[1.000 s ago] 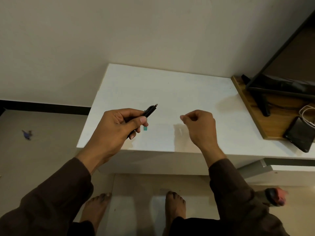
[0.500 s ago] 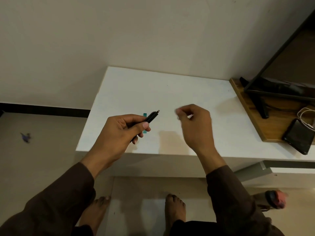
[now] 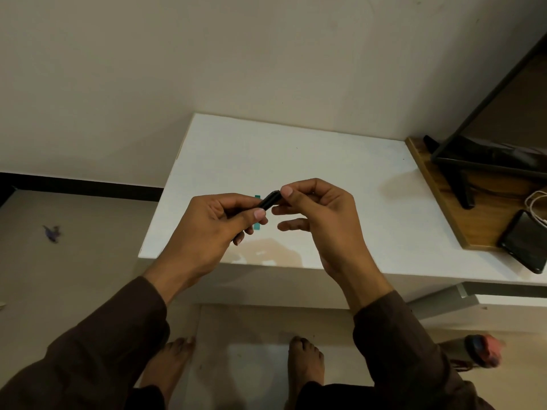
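Observation:
A short black pen is held above the white table. My left hand grips its lower part, fingers curled round it and thumb on top. My right hand has come up against the pen's upper end, thumb and forefinger pinching the tip, the other fingers loosely spread below. Whether something small sits between those fingertips is hidden. A small teal strip lies on the table beneath the hands, mostly covered by them.
A wooden board on the table's right end carries a dark monitor on its stand, a black phone and a white cable. A wall rises behind the table. On the floor are my bare feet and a small blue scrap.
My right hand moved left and up to the pen's tip and now pinches it. The left hand with the pen shifted slightly right toward it.

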### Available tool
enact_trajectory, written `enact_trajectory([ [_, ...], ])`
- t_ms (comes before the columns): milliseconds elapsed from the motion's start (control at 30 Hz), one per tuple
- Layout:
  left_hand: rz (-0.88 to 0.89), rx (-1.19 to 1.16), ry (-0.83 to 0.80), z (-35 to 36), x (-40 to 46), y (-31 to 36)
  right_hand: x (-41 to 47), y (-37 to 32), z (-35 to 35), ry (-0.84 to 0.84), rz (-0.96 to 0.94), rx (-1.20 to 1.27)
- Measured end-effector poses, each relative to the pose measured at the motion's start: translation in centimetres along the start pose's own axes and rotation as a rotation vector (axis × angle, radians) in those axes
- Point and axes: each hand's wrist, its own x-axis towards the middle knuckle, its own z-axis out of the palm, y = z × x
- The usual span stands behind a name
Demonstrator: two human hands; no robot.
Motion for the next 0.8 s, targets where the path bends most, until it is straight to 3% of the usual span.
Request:
enact_trajectory([
  [533,0.000,0.054,0.001,-0.4,-0.2,0.2,0.3,-0.4,-1.4,0.029,0.003,-0.120],
  [667,-0.031,-0.017,0.050,-0.7,0.0,-0.3,1.5,1.5,-4.1,0.164,0.025,-0.586],
  [800,-0.091,-0.064,0.092,0.4,-0.1,-1.0,2.3,3.9,-3.7,0.102,0.145,-0.932],
])
